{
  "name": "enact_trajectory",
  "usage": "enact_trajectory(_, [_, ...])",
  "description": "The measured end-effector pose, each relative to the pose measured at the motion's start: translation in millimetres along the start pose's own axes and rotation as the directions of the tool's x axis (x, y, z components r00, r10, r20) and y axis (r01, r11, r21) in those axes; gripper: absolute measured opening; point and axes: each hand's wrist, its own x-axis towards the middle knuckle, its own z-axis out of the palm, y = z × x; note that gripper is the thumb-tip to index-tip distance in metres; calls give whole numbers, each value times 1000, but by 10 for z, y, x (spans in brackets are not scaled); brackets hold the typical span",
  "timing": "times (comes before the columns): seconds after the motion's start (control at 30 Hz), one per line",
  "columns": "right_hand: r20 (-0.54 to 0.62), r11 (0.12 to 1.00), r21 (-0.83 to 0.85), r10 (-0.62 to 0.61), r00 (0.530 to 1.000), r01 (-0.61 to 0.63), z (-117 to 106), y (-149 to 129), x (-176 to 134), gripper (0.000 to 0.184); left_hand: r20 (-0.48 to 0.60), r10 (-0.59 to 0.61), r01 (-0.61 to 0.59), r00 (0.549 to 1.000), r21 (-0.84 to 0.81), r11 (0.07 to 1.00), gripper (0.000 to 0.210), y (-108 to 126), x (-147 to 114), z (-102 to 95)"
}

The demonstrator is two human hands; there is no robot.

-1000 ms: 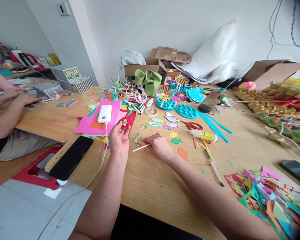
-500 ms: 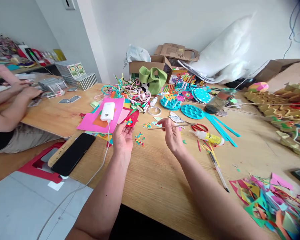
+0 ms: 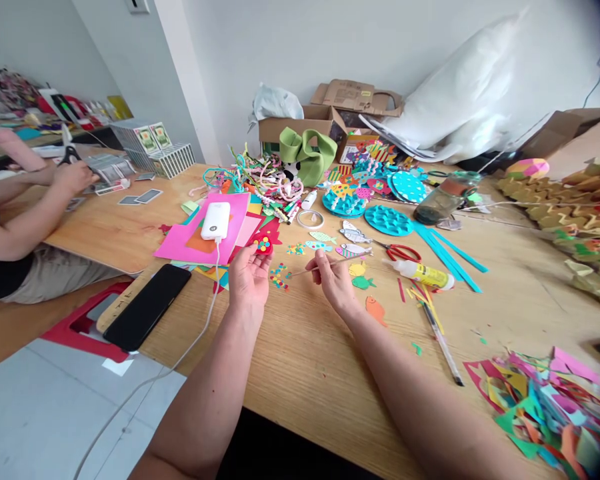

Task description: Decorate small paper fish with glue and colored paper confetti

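Note:
My left hand (image 3: 250, 275), palm up, holds a small red paper cutout (image 3: 263, 245) covered with yellow and blue dots. Pinched in my right hand (image 3: 333, 279) is a thin wooden stick (image 3: 305, 271), its tip down by a scatter of small coloured paper dots (image 3: 279, 276) on the table. A second little heap of dots (image 3: 296, 249) lies just behind. Several paper fish are spread around my right hand, among them a green fish (image 3: 364, 283), an orange fish (image 3: 375, 309) and a striped fish (image 3: 353, 251).
Right of my hand lie red-handled scissors (image 3: 403, 253), a yellow glue bottle (image 3: 425, 274), a pen (image 3: 443, 343) and paper scraps (image 3: 550, 407). Pink paper under a white power bank (image 3: 215, 221) and a black phone (image 3: 147, 307) lie left. A co-worker's hand (image 3: 75, 177) holds scissors at far left.
My right hand has moved slightly left and down, bringing the stick's tip to the dots. The left hand keeps the red cutout. The co-worker's hand has raised scissors.

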Motion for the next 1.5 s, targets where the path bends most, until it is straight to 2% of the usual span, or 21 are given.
enact_trajectory(0.13, [-107, 1000, -1, 9, 994, -10, -36, 30, 16, 65, -1, -13, 13, 1000, 0, 1000, 7, -11, -5, 4])
enact_trajectory(0.3, [-23, 999, 41, 3, 1000, -2, -23, 22, -2, 62, 9, -16, 16, 1000, 12, 1000, 6, -32, 6, -7])
enact_trajectory(0.47, [-69, 1000, -12, -2, 998, 1, -34, 25, 15, 48, 32, -49, 46, 998, 82, 996, 6, -62, 23, -22])
enact_trajectory(0.6, [-32, 998, 24, -54, 998, 55, -29, 17, 30, 42, 44, -58, 51, 997, 136, 989, 5, -89, 36, -43])
enact_trajectory(0.8, [-35, 977, -171, -135, 990, 128, 37, -17, 15, 45, 58, 0, -11, 998, 185, 983, 12, -107, 44, -70])
enact_trajectory(1.03, [41, 875, -401, -280, 959, 272, 164, -47, 45, 39, 88, 77, -94, 993, 217, 972, 22, -122, 49, -86])
enact_trajectory(1.33, [88, 851, -446, -266, 960, 277, 219, -38, 70, 36, 62, 141, -151, 988, 201, 968, 23, -105, 64, -92])
enact_trajectory(1.5, [58, 865, -424, -268, 962, 267, 204, -44, 58, 38, 61, 137, -146, 989, 191, 971, 23, -89, 57, -91])
